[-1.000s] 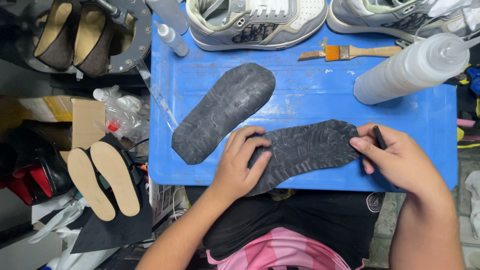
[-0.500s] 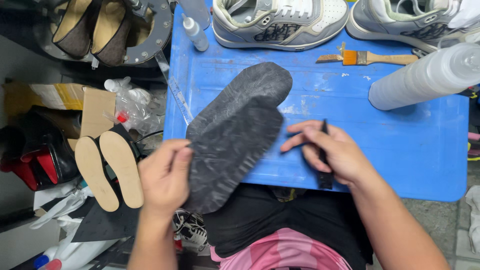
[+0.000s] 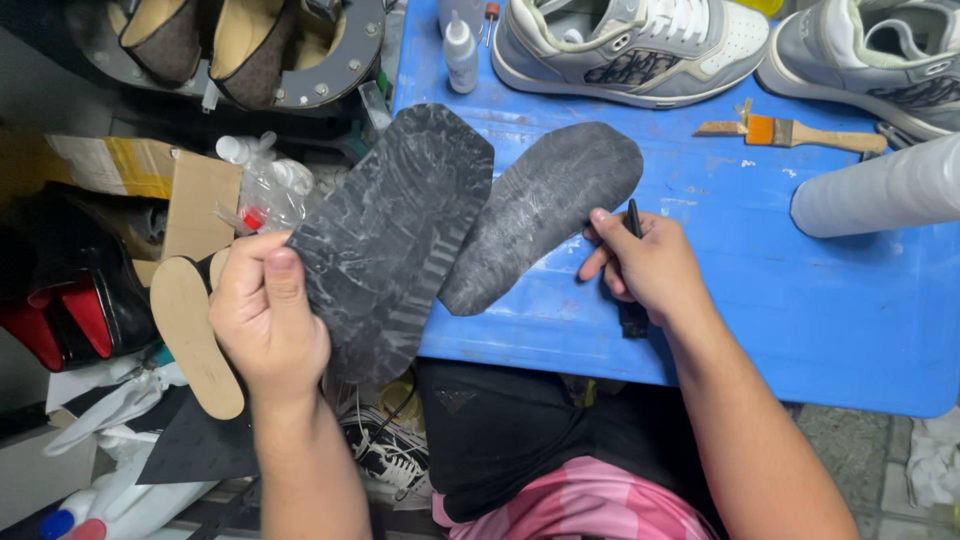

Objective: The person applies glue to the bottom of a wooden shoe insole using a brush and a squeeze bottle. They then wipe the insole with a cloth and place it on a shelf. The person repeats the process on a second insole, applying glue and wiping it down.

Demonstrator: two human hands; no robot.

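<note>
Two dark rubber soles: left hand pinches one sole, tilted up off the counter edge; right hand grips a black pen, fingertips on 2nd sole lying flat. Beyond: 1 brush, 2 sneakers.

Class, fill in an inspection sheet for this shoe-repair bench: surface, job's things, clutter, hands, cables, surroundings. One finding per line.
Surface: blue table, scuffed with pale marks.
Job's things: one dark rubber sole lifted at the table's left edge; second sole lying flat on the table.
Clutter: brush, small glue bottle, white cylinder, two grey sneakers.
Hands: left hand pinches the lifted sole's edge; right hand holds a black pen, fingertips on the flat sole.
Cables: nothing seen for certain.
Surroundings: tan insoles, cardboard box, plastic bag, brown shoes left of the table.
</note>
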